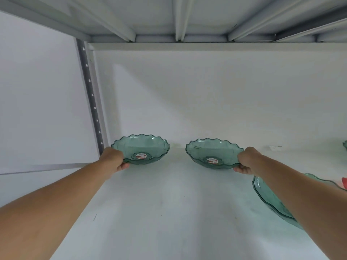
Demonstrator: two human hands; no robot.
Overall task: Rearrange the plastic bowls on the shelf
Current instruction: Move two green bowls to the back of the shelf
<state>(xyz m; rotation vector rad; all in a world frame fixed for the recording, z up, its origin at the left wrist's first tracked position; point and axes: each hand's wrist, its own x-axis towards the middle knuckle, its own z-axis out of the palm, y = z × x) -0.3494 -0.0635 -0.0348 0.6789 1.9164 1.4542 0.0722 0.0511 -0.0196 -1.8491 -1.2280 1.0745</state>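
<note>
Two clear green plastic bowls with wavy rims stand side by side near the back of the white shelf [169, 203]. My left hand [114, 159] grips the left rim of the left bowl [142, 147]. My right hand [247, 161] grips the right rim of the right bowl [212, 152]. Each bowl has a red and white sticker in its bottom. A third green bowl [270, 199] lies closer to me on the right, partly hidden under my right forearm.
A grey perforated upright post [90, 94] stands at the shelf's back left corner. The underside of the shelf above [178, 15] hangs overhead. The edge of another green object [345, 145] shows at far right, and something red [344, 182] beside the third bowl.
</note>
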